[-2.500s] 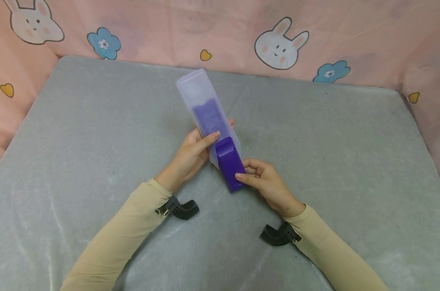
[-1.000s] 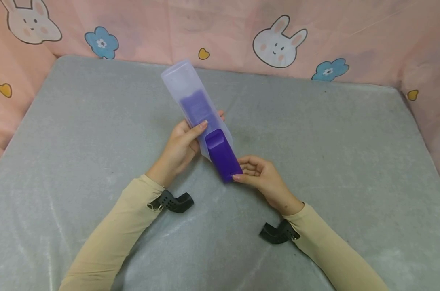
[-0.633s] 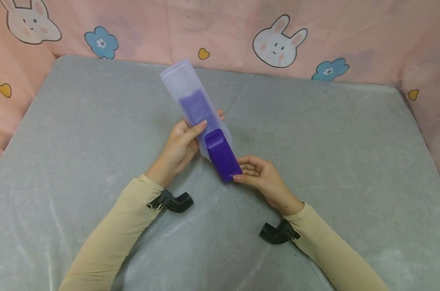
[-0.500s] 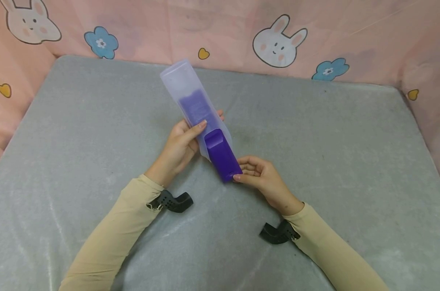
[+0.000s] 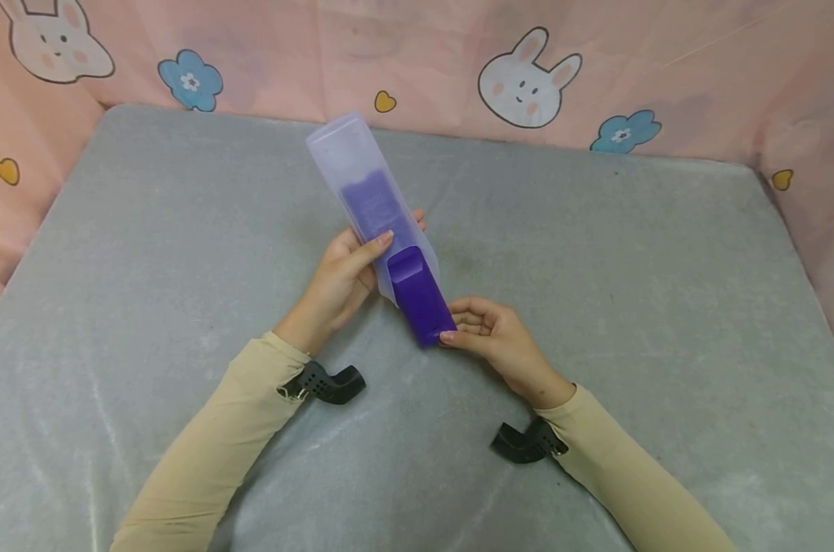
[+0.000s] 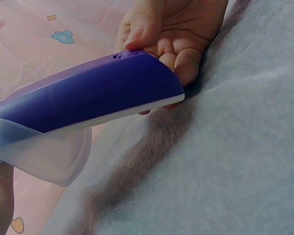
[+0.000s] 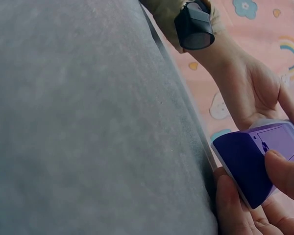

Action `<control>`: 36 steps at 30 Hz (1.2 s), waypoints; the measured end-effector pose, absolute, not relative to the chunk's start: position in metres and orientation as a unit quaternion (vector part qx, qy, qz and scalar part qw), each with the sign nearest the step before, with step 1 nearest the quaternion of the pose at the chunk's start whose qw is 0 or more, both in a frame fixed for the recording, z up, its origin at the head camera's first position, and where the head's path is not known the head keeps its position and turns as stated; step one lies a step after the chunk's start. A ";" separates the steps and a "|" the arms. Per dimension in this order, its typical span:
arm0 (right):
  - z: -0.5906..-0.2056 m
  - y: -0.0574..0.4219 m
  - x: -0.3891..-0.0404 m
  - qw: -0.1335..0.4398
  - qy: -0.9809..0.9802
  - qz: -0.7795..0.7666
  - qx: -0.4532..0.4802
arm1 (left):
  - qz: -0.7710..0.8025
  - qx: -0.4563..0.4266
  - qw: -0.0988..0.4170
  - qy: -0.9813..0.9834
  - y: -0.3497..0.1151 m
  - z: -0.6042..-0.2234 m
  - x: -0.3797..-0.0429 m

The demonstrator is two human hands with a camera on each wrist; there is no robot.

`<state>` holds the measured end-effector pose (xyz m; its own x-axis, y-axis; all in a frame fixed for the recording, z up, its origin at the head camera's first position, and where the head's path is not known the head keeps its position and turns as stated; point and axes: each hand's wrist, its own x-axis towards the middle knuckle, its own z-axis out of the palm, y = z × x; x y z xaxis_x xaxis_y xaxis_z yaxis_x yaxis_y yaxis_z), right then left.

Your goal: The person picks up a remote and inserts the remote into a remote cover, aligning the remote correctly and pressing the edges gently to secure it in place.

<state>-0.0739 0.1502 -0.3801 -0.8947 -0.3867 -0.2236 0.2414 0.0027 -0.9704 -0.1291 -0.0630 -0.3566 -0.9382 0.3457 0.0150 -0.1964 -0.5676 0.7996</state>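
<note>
The translucent pale-violet elongated plastic case (image 5: 341, 149) is held over the grey cloth-covered counter (image 5: 596, 261), slanting from far left to near right. The glossy dark-purple elongated plastic body (image 5: 419, 295) lies partly inside it: one portion shows through the case wall, and the other projects from the near right end. The left hand (image 5: 337, 276) grips the case from its left side; the thumb lies across the upper face, just beyond the exposed part of the body, while fingertips (image 5: 419, 218) appear at the right edge of the case. The fingers of this hand are therefore set around the case, not on the exposed body. The right hand (image 5: 497, 333) pinches the body at its near right end; the thumb rests on the upper face, beside a small recessed mark seen in the right wrist view, and the other fingers are curled at the right side and underneath. The left wrist view shows a white strip (image 6: 122, 113) along the body's lower edge. A black wrist-mounted camera (image 5: 333, 383) is fitted at the left beige sleeve (image 5: 217, 445).
</note>
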 end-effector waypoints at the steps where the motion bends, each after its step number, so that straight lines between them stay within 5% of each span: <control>1: -0.380 0.150 -0.074 0.223 0.672 -0.704 -0.056 | 0.881 0.086 0.155 0.439 -0.063 -0.357 -0.129; 36: -0.380 0.149 -0.073 0.221 0.664 -0.714 -0.037 | 0.859 0.094 0.171 0.474 -0.060 -0.359 -0.128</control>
<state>-0.0726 0.1487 -0.3804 -0.8999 -0.3646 -0.2393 0.2652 -0.0220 -0.9639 -0.1281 -0.0600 -0.3593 -0.9239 0.3827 -0.0007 -0.2045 -0.4919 0.8463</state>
